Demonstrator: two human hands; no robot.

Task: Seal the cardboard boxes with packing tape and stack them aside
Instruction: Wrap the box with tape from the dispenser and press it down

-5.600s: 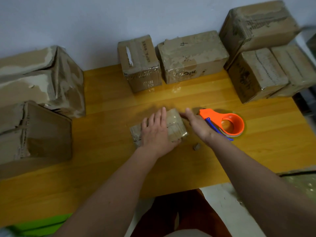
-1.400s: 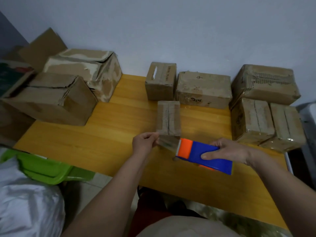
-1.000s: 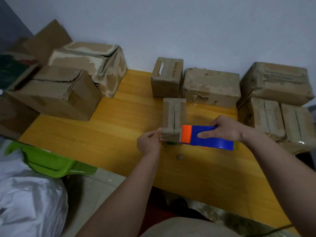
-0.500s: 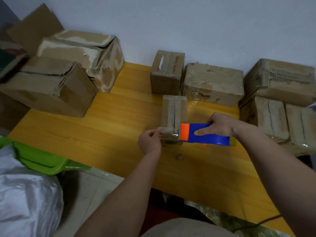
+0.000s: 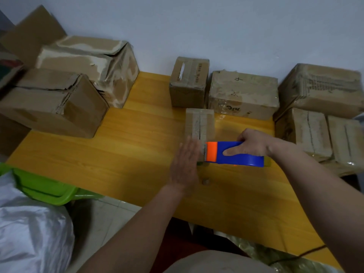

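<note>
My left hand (image 5: 186,164) lay flat, fingers straight, against the near face of the small box (image 5: 200,125) on the surface (image 5: 118,164); my right hand (image 5: 250,142) gripped the tape dispenser (image 5: 234,153); best, I judged, to press firmly and pull the tape straight along the seam.

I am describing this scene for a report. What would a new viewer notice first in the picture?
The eye goes first to the blue and orange tape dispenser near the table's middle, gripped by the right hand against a small cardboard box. The left hand presses flat on that box's near side. Around them, worn cardboard boxes line the wall and both ends of the yellow table.
</note>
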